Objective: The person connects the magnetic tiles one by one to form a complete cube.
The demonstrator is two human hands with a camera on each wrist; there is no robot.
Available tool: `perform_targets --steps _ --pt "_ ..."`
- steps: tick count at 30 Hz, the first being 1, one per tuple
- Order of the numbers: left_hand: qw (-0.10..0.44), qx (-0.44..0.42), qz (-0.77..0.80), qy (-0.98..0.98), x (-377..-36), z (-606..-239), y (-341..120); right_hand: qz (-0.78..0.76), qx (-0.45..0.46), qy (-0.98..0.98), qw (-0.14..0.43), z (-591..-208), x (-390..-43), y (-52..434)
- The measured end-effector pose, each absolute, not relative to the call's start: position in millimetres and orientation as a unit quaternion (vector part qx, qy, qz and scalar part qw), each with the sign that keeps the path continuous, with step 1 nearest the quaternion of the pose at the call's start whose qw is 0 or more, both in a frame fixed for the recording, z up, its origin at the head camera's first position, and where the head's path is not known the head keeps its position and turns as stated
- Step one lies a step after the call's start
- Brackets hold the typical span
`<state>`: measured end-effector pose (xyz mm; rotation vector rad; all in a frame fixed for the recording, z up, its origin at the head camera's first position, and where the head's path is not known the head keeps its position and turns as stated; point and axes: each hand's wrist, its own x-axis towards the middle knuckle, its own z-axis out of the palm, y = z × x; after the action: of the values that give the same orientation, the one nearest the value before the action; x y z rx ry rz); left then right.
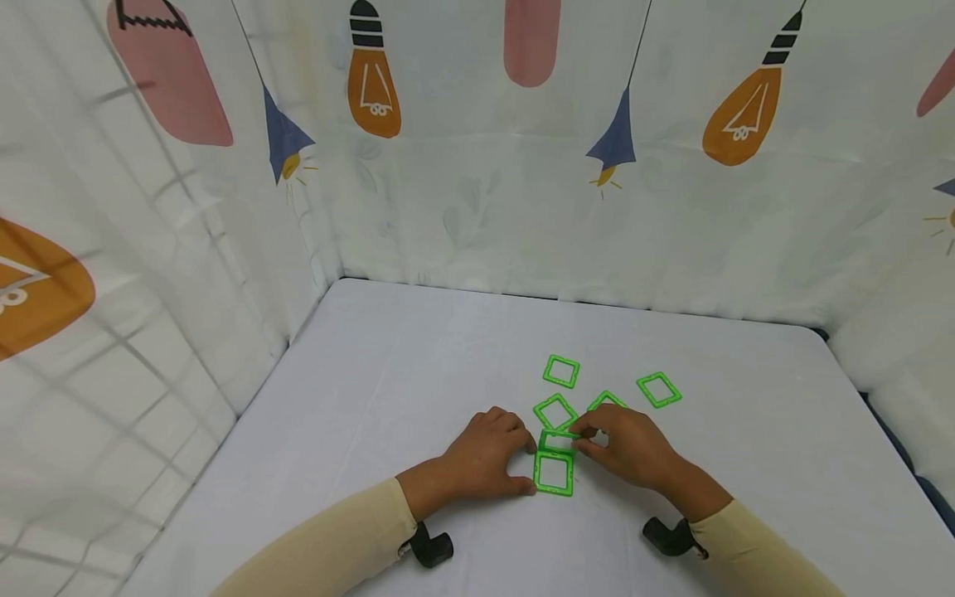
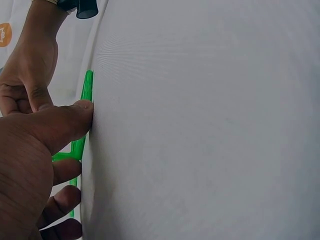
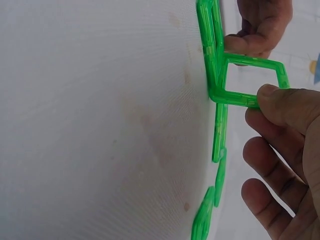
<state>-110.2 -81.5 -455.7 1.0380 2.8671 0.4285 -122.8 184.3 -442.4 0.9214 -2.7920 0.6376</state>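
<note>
A flat green square tile (image 1: pixel 554 475) lies on the white table (image 1: pixel 388 390). My left hand (image 1: pixel 530 468) holds its left edge between thumb and index finger; the thumb (image 2: pixel 80 112) presses that tile (image 2: pixel 88 86) down. My right hand (image 1: pixel 578 439) pinches a second green square tile (image 1: pixel 558 439), stood upright on the flat one's far edge. In the right wrist view my thumb (image 3: pixel 280 100) and fingers hold this upright tile (image 3: pixel 250 80) against the flat tile (image 3: pixel 207 50).
Several more green square tiles lie flat just beyond the hands: one (image 1: pixel 555 411), one (image 1: pixel 561 371), one (image 1: pixel 659 389), and one (image 1: pixel 606 400) partly hidden by my right hand. Patterned cloth walls (image 1: pixel 477 166) enclose the table on three sides.
</note>
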Motion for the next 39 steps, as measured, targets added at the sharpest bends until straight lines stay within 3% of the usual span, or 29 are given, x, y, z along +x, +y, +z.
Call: perform_targets --steps 18,39 --pt "0.027 0.345 0.146 0.927 -110 -452 -83 0.213 0.286 -0.934 0.038 -441 -121 182" --pt "0.076 0.340 0.225 0.910 -125 -439 -74 0.219 0.299 -0.928 0.044 -442 -117 182"
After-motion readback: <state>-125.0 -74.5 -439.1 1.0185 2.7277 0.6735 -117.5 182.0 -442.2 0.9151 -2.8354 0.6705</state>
